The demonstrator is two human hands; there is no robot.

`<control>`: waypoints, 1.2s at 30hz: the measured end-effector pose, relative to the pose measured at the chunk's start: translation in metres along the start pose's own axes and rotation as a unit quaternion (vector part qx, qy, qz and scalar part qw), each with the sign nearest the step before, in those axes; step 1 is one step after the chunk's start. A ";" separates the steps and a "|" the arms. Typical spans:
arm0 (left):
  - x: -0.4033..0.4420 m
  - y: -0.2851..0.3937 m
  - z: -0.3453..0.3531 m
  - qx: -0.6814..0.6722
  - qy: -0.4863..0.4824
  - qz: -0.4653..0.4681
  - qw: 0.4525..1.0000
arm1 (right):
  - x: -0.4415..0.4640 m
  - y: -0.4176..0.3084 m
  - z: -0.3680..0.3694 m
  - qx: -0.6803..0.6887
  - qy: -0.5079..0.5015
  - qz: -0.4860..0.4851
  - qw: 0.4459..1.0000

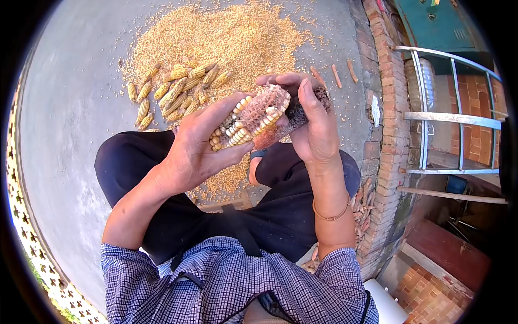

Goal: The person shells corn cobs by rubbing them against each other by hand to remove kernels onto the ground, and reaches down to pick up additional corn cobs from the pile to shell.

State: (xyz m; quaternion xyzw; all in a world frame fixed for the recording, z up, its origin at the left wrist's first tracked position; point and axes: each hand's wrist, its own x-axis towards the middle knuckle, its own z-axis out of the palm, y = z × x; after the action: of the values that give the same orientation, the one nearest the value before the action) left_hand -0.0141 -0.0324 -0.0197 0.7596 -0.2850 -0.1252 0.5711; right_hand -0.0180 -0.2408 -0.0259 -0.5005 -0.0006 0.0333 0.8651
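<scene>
Open floor [70,146] leftward (corn ears [172,94] ahead)

Corncobs [245,123] in both hands [191,143]

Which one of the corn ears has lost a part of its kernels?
The partly stripped ear in the left hand: bare pinkish cob shows between its kernels, while the heaped ears look mostly covered with kernels.

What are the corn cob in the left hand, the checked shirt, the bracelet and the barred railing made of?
Corn cob: plant matter; smooth kernels, rough pinkish core.
Checked shirt: woven cloth, matte and creased; the fibre can't be told.
Bracelet: probably metal, thin and copper-coloured.
Railing: likely metal, from its pale shine and slim bars; perhaps painted.
</scene>
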 end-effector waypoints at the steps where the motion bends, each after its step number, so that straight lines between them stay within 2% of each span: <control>1: 0.000 -0.002 0.000 0.004 0.008 0.013 1.000 | 0.000 0.000 -0.001 -0.015 -0.005 -0.011 1.000; 3: 0.001 0.000 -0.001 -0.001 0.006 0.004 1.000 | 0.000 -0.004 -0.003 -0.053 -0.016 -0.024 0.998; 7: 0.002 -0.010 0.001 -0.046 0.020 -0.013 0.999 | 0.003 0.004 -0.003 -0.157 0.009 -0.128 0.979; 8: 0.003 -0.009 0.000 -0.146 -0.008 -0.073 0.987 | 0.002 0.003 0.000 -0.173 0.011 -0.139 0.975; 10: 0.006 -0.001 0.001 -0.340 -0.062 -0.191 0.919 | 0.001 0.002 0.002 -0.201 0.009 -0.159 0.966; 13: 0.007 0.005 0.004 -0.470 -0.090 -0.244 0.844 | 0.002 0.001 0.004 -0.215 0.006 -0.168 0.962; 17: 0.003 0.001 0.008 -0.515 -0.114 -0.256 0.810 | 0.004 0.000 0.003 -0.190 0.004 -0.156 0.969; 21: 0.005 -0.004 0.009 -0.533 -0.107 -0.236 0.806 | 0.004 0.001 0.001 -0.171 -0.037 -0.138 0.975; 25: 0.003 -0.005 0.008 -0.540 -0.100 -0.295 0.782 | 0.001 0.002 0.007 -0.167 -0.056 -0.114 0.978; 29: 0.005 -0.014 0.010 -0.551 -0.144 -0.310 0.761 | -0.003 -0.002 0.010 -0.216 0.001 -0.044 0.975; 30: 0.005 -0.014 0.011 -0.537 -0.146 -0.314 0.770 | 0.000 0.004 0.010 -0.201 0.001 -0.086 0.976; 33: 0.004 -0.015 0.020 -0.509 -0.080 -0.354 0.781 | -0.002 0.000 0.010 -0.231 0.046 0.015 0.972; 34: 0.000 -0.020 0.022 -0.521 -0.088 -0.286 0.800 | -0.001 0.001 0.008 -0.232 0.042 0.020 0.972; 36: 0.003 -0.017 0.018 -0.510 -0.105 -0.255 0.815 | 0.001 0.007 0.001 -0.148 0.055 0.035 0.987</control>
State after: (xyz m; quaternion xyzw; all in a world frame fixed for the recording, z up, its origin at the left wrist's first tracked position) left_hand -0.0162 -0.0452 -0.0407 0.3874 -0.0345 -0.4728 0.7907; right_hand -0.0171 -0.2360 -0.0318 -0.6240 0.0599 0.0355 0.7783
